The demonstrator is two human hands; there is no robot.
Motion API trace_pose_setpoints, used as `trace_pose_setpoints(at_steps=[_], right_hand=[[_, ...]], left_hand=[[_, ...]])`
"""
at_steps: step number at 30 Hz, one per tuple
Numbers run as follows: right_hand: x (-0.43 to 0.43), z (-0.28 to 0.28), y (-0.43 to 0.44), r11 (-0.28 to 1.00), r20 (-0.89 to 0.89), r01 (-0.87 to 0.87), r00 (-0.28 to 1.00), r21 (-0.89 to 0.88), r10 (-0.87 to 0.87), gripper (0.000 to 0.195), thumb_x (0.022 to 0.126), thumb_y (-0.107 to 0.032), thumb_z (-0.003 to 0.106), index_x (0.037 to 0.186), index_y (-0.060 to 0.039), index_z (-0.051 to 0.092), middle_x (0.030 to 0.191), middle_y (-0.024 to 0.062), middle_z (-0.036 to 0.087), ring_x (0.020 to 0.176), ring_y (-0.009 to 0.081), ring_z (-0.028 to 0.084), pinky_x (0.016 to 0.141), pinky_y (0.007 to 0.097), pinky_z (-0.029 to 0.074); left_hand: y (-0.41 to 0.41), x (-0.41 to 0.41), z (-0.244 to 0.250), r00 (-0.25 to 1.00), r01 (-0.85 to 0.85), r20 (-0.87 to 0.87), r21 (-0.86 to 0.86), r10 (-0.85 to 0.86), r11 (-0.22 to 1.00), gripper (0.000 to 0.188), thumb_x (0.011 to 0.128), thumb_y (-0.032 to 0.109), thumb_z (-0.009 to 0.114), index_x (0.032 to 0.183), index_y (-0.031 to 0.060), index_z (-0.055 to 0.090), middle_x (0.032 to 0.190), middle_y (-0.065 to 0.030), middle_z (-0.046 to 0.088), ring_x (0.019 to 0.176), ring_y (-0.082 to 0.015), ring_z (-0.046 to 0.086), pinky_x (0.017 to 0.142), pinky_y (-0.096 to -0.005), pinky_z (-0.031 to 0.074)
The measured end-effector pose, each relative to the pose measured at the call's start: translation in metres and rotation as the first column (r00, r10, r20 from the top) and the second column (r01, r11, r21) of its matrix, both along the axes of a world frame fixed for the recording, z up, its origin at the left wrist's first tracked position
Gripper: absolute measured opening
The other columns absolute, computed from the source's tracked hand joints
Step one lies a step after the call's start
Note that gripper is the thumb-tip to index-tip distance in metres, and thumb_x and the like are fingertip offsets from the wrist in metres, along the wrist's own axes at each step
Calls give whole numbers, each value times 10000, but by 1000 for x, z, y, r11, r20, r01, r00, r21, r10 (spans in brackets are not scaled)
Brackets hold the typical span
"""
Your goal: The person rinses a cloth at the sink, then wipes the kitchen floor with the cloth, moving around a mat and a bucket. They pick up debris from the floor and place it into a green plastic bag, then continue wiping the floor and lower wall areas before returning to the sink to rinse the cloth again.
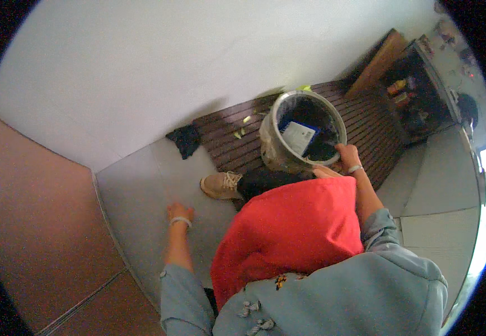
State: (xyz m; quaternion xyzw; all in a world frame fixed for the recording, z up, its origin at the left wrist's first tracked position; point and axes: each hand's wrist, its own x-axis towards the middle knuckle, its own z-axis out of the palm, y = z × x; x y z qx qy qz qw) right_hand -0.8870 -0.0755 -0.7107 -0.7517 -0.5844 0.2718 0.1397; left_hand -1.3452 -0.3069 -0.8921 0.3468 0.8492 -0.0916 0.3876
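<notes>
My right hand (349, 156) grips the rim of a round bin (270, 147), which has a dark inside. In the bin lies a white and blue package (299, 137) that bears writing. Away to the left, over the grey floor, is my left hand (180, 212); it touches nothing that I can see, and its fingers look curled, but their exact pose is too blurred to tell. A red apron (293, 227) covers my lap, below the bin. Both wrists carry a light band.
A ribbed dark mat (222, 143) runs along the white wall (142, 75), with small pale scraps (238, 134) and a black cloth-like piece (186, 140) at its left end. A wooden board (375, 63) leans beside a dark shelf unit (419, 92) at the right. My shoe (219, 185) stands near the mat.
</notes>
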Motion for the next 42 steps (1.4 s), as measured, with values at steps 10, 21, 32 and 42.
trace_pose_setpoints(at_steps=[10,21,32,42], right_hand=[[78,22,-17,841,-593,541,677,-1,-436,304,758,-153,618,893,112,550,815,158,591,725,295,625,488,417,566],[369,16,78,724,14,572,781,385,-625,291,820,-219,575,905,56,622,808,173,629,747,282,620,577,386,522],[366,-146,132,587,-255,803,591,99,-765,451,823,-322,608,1119,-2,493,1009,193,596,896,319,613,671,403,526],[155,-42,144,757,816,-466,559,458,-149,273,848,-171,550,1078,-24,567,1067,181,590,1061,333,532,898,410,434]], left_hand=[[-46,-27,-52,953,174,-198,-255,-228,951,691,875,385,476,1415,39,218,1465,-222,163,1341,-460,88,1064,-586,87],[24,35,-165,932,350,-83,-44,-353,936,648,844,392,513,1343,6,363,1445,-151,258,1320,-492,93,1065,-594,53],[-29,-6,-169,987,11,-162,114,7,993,1083,623,343,794,1406,-10,134,1407,-369,79,1335,-473,36,1106,-475,95],[-35,-28,-159,978,-132,-154,72,141,989,878,704,341,715,1363,-25,265,1408,-289,220,1333,-417,152,1096,-457,174]])
